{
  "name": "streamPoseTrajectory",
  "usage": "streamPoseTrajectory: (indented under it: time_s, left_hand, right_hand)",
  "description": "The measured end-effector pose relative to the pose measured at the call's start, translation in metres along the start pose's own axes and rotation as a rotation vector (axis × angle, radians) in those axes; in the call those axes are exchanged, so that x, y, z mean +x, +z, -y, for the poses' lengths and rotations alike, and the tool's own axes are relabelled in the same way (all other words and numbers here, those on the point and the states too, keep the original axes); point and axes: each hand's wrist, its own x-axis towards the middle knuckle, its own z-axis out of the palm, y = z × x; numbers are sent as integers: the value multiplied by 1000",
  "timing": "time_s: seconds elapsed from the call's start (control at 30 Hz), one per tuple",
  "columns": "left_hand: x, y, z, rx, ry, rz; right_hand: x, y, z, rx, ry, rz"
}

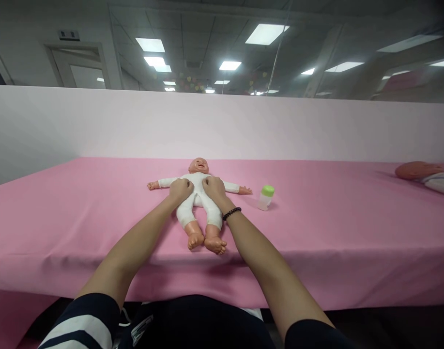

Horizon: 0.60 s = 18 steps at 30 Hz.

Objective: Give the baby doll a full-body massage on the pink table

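Note:
A baby doll [198,180] with a white cloth body lies on its back on the pink table cover, head toward the wall and bare feet toward me. Its arms stretch out to both sides. My left hand [181,190] is closed at the left side of the doll's waist. On the opposite side my right hand [213,188], below a dark coiled wristband [232,213], is closed in the same way. Both thumbs sit near the belly, and the curled fingers are partly hidden. Right of the doll's hand stands a small clear bottle [264,200] with a green cap.
The pink cover [334,208] drapes over the table's front edge close to my body. A white partition [222,127] with glass above it closes off the back. Another doll [418,170] lies at the far right edge of the view.

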Motion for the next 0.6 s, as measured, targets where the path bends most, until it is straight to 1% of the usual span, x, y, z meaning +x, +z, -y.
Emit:
streamPoseTrajectory:
  time_s: [0.07,0.17,0.23,0.3,0.37,0.4,0.47,0.6]
  left_hand:
    - [0,2,1,-68,117,1]
    - [5,10,8,-251,303,66]
    - [11,17,14,-336,356,114]
    - [17,24,18,-343,304,176]
    - [20,29,20,-311,177,235]
    - [21,30,20,-298,116,249]
    - [20,28,18,-279,36,234]
    - [11,16,9,-187,-32,150]
  right_hand:
    - [1,1,0,61,-97,20]
    - [3,6,-3,214,-240,118]
    - [6,11,-6,281,-260,206]
    - [9,15,-9,285,-202,295]
    - [11,17,-10,256,-118,355]
    - [11,17,-11,240,-85,362]
    - [9,15,-10,206,-39,323]
    - [3,6,-6,55,41,184]
